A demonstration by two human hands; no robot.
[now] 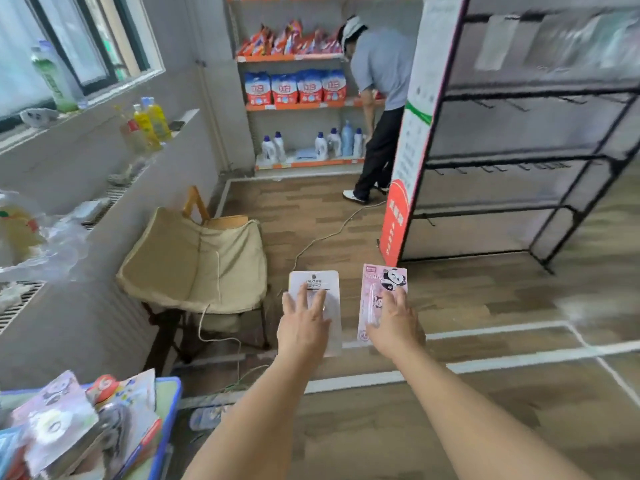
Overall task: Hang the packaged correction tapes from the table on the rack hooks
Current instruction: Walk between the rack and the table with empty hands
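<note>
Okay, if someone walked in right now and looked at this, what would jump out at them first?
Probably the two outstretched hands in the middle foreground, each carrying a package: the left hand holds a white correction tape pack, the right hand a pink panda-print pack. To the right stands the black rack, its hooks mostly bare. At the back, a person bends toward orange shelves of detergent.

White-carded correction tape pack [314,284], pink panda-printed pack [382,285], black wire rack [540,157] with red-and-white side panel [412,140], brown wood-patterned floor [485,299].
</note>
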